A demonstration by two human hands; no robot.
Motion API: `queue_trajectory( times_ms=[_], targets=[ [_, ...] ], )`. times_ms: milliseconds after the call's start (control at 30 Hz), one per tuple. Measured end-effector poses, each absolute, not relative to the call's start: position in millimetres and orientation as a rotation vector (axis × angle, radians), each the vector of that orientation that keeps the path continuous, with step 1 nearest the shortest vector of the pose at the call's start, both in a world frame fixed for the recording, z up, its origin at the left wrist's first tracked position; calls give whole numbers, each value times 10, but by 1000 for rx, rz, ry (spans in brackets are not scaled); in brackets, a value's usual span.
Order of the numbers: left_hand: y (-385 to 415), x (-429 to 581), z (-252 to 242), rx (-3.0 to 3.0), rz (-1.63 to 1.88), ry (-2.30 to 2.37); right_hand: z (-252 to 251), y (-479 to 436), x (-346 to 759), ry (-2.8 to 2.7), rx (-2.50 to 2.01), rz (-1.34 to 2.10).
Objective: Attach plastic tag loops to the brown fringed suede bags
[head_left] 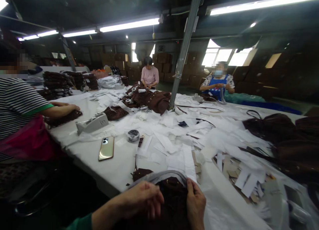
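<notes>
Dark brown fabric bag (174,201) at near side, curved grey band (171,173) along far edge. Right hand (196,201) pinches band's right end; left hand (147,196) loosely curled, grip unclear. Best: band smooth, untwisted.

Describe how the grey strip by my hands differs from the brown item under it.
The grey strip is pale, while the brown item is very dark. The strip is a narrow, arched band; the brown item is a broader mass. The brown item reaches the picture's bottom edge, while the strip's visible stretch stays above it. Both are directly in front of you.
</notes>
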State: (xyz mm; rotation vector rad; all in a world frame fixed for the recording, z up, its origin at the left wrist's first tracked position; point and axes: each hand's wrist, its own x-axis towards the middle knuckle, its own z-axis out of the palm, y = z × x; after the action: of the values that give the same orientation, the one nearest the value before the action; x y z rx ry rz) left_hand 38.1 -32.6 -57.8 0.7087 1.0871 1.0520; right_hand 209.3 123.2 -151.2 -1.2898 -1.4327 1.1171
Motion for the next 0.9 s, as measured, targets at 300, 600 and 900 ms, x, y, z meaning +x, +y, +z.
queue_trajectory(
  times_ms=[300,600,900],
  targets=[
    [-1302,375,-1675,-536,1523,859,-1583,1285,2099,-1353,-1494,986],
    [-1210,99,-2112,-693,1846,767,-1530,1291,2116,-1402,-1538,989],
    [-1845,-1132,-2102,-837,2380,843,-1475,1311,2104,-1473,-1624,856]
  ],
)
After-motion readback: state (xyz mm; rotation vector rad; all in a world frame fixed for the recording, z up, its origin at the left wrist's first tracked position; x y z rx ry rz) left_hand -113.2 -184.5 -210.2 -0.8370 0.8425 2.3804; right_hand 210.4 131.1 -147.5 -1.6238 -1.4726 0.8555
